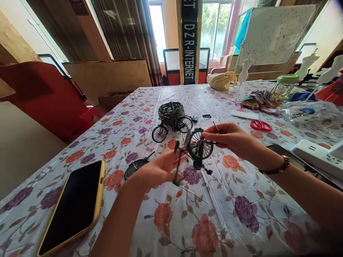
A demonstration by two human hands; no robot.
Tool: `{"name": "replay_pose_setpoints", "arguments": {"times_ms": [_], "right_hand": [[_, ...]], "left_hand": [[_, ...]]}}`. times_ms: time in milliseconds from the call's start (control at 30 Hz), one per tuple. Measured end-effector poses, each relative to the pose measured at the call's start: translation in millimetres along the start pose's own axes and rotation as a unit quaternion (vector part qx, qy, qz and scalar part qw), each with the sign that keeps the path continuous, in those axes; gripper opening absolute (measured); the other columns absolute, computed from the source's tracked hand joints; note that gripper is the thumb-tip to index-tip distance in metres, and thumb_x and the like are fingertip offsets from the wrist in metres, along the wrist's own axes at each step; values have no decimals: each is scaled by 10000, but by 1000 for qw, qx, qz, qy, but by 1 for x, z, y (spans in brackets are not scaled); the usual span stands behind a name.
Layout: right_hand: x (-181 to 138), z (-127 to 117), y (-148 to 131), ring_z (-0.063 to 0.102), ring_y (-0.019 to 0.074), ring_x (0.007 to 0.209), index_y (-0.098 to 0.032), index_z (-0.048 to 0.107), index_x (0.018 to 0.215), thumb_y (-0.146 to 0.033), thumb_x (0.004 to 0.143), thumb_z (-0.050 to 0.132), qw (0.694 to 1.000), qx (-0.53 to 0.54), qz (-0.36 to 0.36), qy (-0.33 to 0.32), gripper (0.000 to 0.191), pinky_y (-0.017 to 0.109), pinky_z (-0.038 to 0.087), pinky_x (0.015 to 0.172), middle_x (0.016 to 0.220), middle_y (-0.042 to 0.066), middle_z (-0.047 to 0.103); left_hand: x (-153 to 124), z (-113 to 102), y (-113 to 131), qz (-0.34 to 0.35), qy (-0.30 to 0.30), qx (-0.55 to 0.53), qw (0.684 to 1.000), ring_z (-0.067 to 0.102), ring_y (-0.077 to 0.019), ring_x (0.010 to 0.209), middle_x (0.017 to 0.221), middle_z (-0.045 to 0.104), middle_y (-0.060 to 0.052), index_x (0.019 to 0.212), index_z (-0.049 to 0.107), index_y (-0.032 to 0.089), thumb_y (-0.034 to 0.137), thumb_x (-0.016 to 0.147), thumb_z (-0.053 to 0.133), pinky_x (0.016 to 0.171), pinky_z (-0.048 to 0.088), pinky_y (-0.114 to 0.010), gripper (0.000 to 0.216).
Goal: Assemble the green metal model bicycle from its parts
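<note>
My left hand [158,170] grips the green frame of a small model bicycle [193,151] and holds it above the flowered tablecloth [214,214]. My right hand [232,137] pinches a thin tool or rod by the spoked wheel [200,144] of that model. A loose black wheel [134,167] lies on the cloth just left of my left hand. Small dark parts [208,171] lie under the model. Farther back stands a finished model bicycle [171,123] carrying a woven basket [170,109].
A phone in a yellow case [73,205] lies at the near left. Red scissors [261,125], a white power strip [318,157], a glass jar with a green lid [285,87], plastic bags and fabric crowd the right. A red chair [48,96] stands left of the table.
</note>
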State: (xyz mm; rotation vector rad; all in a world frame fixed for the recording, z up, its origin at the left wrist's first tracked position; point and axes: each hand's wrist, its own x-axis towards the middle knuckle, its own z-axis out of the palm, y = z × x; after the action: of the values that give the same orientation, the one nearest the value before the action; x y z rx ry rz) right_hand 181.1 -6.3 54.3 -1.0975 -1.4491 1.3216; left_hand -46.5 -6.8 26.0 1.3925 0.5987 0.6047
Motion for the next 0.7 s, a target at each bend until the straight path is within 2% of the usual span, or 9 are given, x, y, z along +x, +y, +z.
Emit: {"name": "replay_pose_setpoints", "arguments": {"times_ms": [67,100,133,233,300,400,500,700], "right_hand": [[-1,-1,-2,263,28,424,-165,647,728,-367,644,677,999,-33,-4,-15,221,236,123,397,504,-54,419],[-2,-1,-3,248,29,419,-165,646,729,-372,651,670,998,-52,-6,-28,223,241,113,398,484,-61,396],[-3,-1,-4,234,31,417,-164,646,728,-377,659,663,997,-70,-10,-41,224,245,103,401,469,-67,375],[-4,-1,-4,231,37,434,-161,656,732,-387,687,632,990,-109,-24,-82,231,253,99,415,477,-62,385],[-4,-2,-2,268,41,454,-166,664,741,-378,697,621,987,-118,-28,-102,221,252,119,425,513,-46,437],[-2,-4,2,343,56,499,-182,671,751,-350,707,614,984,-121,-23,-128,183,248,176,449,586,-23,510],[-2,-5,5,370,69,526,-194,675,746,-344,716,603,981,-129,-17,-146,170,251,210,469,614,-16,523],[-4,0,5,327,70,525,-197,662,750,-334,715,605,981,-133,-10,-140,152,252,189,470,607,-23,462]], "left_hand": [[3,0,2,3,-1,-5,1000,352,-261,1224,1298,457,-56,1170,520,222,173,656,668,1014,245,-386,537],[5,2,2,6,18,-17,1000,435,-253,1160,1247,507,-74,1159,532,215,227,705,632,976,304,-376,465],[7,5,2,22,62,-32,997,503,-235,1085,1201,543,-85,1148,543,213,301,770,559,923,362,-357,389],[11,22,2,31,111,-62,991,594,-185,870,1029,626,-104,1077,594,189,427,814,452,731,459,-285,381],[13,32,1,16,135,-41,990,594,-137,738,887,657,-78,998,635,176,399,762,548,630,450,-221,336],[14,41,0,-4,188,0,982,578,-119,676,855,662,-59,947,654,181,341,697,634,569,434,-198,297],[14,44,-1,-13,204,49,978,579,-136,699,884,661,-70,974,646,184,349,709,613,586,444,-217,314],[11,42,-4,-14,220,140,965,563,-136,641,768,655,-42,991,640,203,400,733,565,557,428,-221,333]]}}
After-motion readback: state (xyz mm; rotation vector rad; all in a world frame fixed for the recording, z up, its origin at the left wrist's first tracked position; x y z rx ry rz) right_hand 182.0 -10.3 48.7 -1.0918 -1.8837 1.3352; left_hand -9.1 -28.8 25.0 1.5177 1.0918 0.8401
